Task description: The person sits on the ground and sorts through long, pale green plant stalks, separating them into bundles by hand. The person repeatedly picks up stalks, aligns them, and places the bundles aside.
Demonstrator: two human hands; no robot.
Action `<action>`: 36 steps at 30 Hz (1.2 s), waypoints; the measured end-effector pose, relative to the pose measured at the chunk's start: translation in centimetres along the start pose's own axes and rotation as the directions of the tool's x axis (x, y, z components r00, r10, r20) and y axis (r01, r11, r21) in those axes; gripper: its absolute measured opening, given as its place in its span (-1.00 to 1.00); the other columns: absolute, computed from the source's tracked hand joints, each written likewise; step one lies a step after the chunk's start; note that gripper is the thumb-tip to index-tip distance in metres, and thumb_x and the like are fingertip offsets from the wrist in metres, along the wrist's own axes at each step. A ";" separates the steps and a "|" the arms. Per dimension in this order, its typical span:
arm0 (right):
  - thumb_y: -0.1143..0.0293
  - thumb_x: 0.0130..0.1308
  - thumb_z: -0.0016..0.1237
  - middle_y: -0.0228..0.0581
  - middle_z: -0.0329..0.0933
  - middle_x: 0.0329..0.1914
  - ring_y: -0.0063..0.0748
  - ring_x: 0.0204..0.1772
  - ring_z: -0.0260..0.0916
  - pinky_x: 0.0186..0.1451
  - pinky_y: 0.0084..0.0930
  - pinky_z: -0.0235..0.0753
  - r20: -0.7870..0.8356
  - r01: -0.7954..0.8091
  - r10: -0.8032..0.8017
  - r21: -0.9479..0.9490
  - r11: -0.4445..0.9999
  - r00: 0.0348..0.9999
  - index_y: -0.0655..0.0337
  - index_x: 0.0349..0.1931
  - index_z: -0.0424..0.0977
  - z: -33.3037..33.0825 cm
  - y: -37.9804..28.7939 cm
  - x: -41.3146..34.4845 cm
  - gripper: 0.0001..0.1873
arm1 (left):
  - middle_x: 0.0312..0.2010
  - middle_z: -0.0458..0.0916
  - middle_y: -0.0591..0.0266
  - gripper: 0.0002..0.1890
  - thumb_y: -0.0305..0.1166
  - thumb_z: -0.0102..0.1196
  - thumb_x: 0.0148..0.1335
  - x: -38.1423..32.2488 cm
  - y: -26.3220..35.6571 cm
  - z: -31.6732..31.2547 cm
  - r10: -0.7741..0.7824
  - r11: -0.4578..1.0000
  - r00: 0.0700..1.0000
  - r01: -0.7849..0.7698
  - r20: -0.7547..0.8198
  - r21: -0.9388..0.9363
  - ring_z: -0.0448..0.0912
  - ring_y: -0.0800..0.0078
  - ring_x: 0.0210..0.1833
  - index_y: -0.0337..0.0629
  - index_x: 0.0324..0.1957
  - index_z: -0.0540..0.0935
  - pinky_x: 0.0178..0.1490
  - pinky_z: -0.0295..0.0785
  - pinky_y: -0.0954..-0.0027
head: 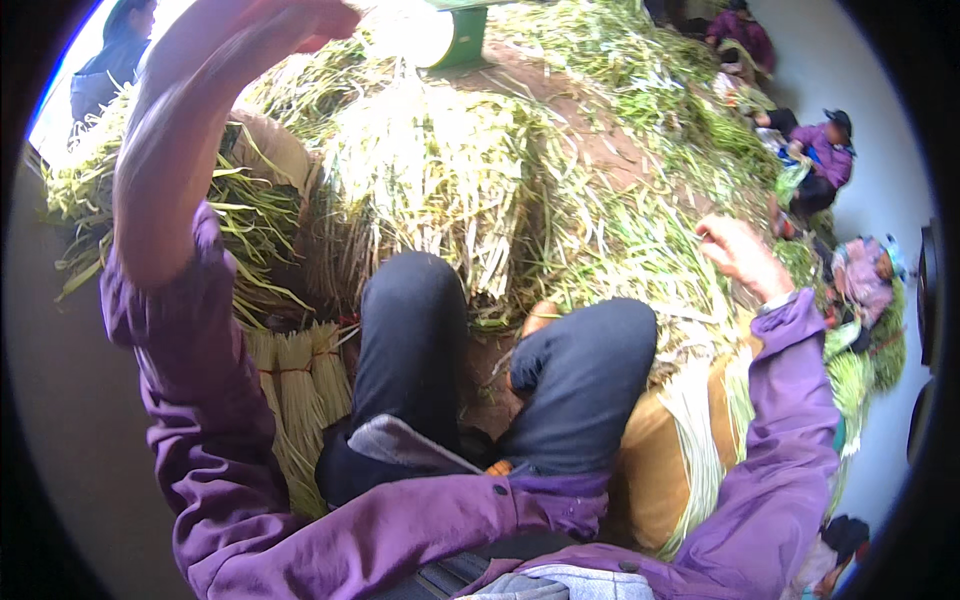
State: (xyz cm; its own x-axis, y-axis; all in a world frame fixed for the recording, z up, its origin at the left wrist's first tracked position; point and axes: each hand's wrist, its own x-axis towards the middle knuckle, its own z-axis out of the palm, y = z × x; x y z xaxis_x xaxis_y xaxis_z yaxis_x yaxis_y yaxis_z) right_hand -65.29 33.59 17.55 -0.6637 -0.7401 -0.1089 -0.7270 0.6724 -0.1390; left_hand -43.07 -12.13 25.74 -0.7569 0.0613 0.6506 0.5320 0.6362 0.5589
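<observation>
My left hand (330,22) is raised at the upper left, close to the camera and overexposed. Its fingers are partly cut off by the frame, so I cannot see whether it holds anything. Over loose green and pale leaves at the right, my right hand (739,255) hovers with bent fingers slightly apart and nothing visible in them. A large heap of pale leafy stalks (435,180) lies before my knees. Several slender stalk bundles (300,375), tied with red bands, rest beside my left leg. Long whitish stalks (694,435) drape over an orange-brown rounded surface (645,457) at my right.
A green weighing scale (466,37) stands beyond the heap. More leaves (645,82) cover the brown floor (622,161). Several people sit along the right wall, including a person in a purple top (829,154). Another person (112,67) is at the upper left.
</observation>
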 end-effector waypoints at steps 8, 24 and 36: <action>0.39 0.19 -0.09 -0.03 0.44 -0.31 -0.06 -0.19 0.40 -0.16 -0.26 0.38 -0.091 -0.015 0.025 0.108 0.994 0.996 0.23 -0.15 0.34 11.2 9.8 20.1 -0.77 | -0.18 0.59 0.17 -0.72 -0.32 0.01 0.25 9.0 -26.9 12.8 -0.202 0.941 0.938 0.266 0.282 -0.209 0.54 0.46 -0.13 -0.18 -0.03 0.51 -0.05 0.44 0.44; 0.00 -0.05 0.22 0.36 -0.14 0.29 0.17 0.37 -0.17 0.38 -0.16 -0.10 -0.046 -0.166 0.396 0.859 0.484 0.917 0.46 0.29 -0.30 41.4 -6.7 23.0 0.16 | 0.18 0.24 0.06 -0.32 -0.34 0.17 0.00 -13.0 -33.7 33.8 -0.454 0.850 0.828 0.292 0.330 0.438 0.12 0.13 0.31 -0.15 0.20 0.24 0.36 -0.09 0.01; 0.03 -0.21 0.32 0.41 -0.32 0.33 0.26 0.40 -0.31 0.41 -0.11 -0.16 0.148 -0.416 0.459 0.715 0.562 0.876 0.40 0.30 -0.41 40.6 -7.5 24.5 0.31 | 0.18 0.26 0.05 -0.35 -0.42 0.15 -0.02 -14.5 -34.2 33.2 -0.481 0.837 0.845 0.365 0.232 0.408 0.19 0.16 0.28 -0.20 0.18 0.26 0.35 -0.03 0.09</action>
State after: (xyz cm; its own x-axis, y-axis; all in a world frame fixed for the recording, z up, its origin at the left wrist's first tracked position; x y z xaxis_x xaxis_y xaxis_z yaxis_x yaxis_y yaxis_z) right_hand -68.90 9.89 -24.02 -0.8892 -0.3411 -0.3050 -0.0067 0.6762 -0.7367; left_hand -62.96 -9.26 -19.89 -0.9839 -0.0759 0.1619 0.0145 0.8685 0.4955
